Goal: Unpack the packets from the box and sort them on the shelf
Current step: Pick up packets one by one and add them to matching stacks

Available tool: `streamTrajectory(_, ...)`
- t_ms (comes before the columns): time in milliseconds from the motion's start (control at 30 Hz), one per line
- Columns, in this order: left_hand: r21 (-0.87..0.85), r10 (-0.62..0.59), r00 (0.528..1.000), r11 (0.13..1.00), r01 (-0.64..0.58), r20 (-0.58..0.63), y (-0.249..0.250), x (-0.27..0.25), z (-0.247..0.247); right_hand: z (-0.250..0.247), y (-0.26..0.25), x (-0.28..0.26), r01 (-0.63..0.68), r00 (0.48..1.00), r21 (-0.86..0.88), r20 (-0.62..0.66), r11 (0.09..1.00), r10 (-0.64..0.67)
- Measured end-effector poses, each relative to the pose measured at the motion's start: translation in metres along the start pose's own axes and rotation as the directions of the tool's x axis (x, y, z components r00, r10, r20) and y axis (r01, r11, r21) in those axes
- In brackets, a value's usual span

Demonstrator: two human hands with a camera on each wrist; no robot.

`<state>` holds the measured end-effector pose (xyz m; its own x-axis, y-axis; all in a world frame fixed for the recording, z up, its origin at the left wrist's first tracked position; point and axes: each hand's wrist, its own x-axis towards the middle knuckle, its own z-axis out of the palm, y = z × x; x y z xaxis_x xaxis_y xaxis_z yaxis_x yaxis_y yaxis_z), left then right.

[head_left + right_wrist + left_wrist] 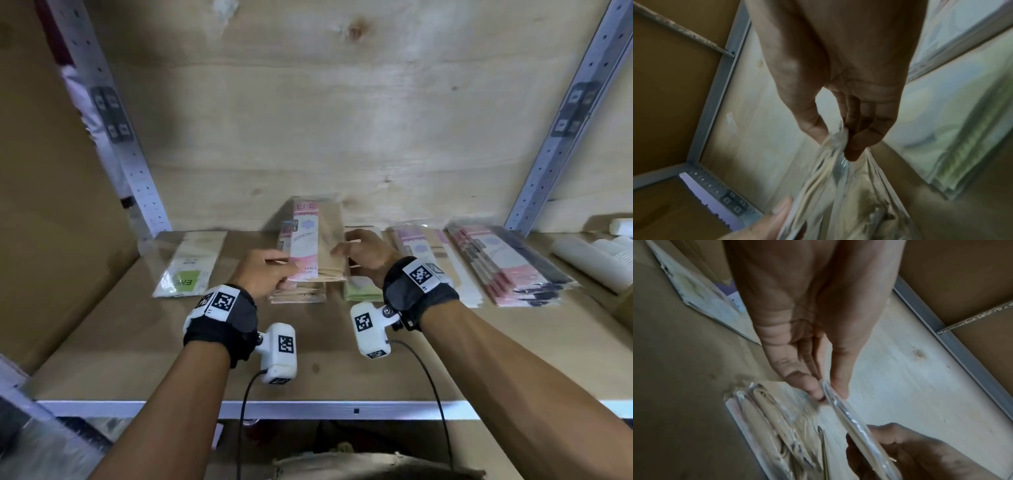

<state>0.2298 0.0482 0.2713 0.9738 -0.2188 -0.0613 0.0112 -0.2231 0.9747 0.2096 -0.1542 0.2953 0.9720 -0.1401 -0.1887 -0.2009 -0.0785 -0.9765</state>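
Both hands hold one pink-and-beige packet (313,240) tilted up over a stack of like packets (298,294) at the middle of the wooden shelf (342,359). My left hand (270,270) pinches the packet's near left edge (828,392) between thumb and fingers. On the opposite side my right hand (359,253) pinches its clear plastic edge (838,142). The stack (777,426) lies under the raised packet. The box is out of view.
A green-labelled packet (190,267) lies alone at the left. A green stack (363,287) sits just right of the hands, then pink stacks (421,253) and a pink-and-black stack (507,263). White rolls (596,260) lie at far right. Grey metal uprights (561,137) flank the shelf.
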Motion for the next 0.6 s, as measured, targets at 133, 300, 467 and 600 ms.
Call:
streamTrajectory(133,0.093,-0.006,0.99,0.995,0.019,-0.142,-0.008,0.011,-0.012,0.013,0.0,0.012,-0.002,0.998,-0.145,0.056,0.989,0.01)
streamTrajectory(300,0.207,-0.032,0.981,0.976,0.072,-0.19,-0.017,0.013,-0.014,0.028,0.001,0.029,0.012,1.0,-0.474,0.017,0.88,-0.005)
streamTrajectory(467,0.241,-0.049,0.974,0.965,0.103,-0.221,-0.021,0.016,-0.01,0.034,0.007,0.034,0.045,0.996,-0.66,-0.033,0.75,-0.088)
streamTrajectory(600,0.282,-0.027,0.972,0.955,0.095,-0.234,-0.021,0.017,-0.007,0.034,0.011,0.032,0.049,0.993,-0.675,-0.045,0.736,-0.108)
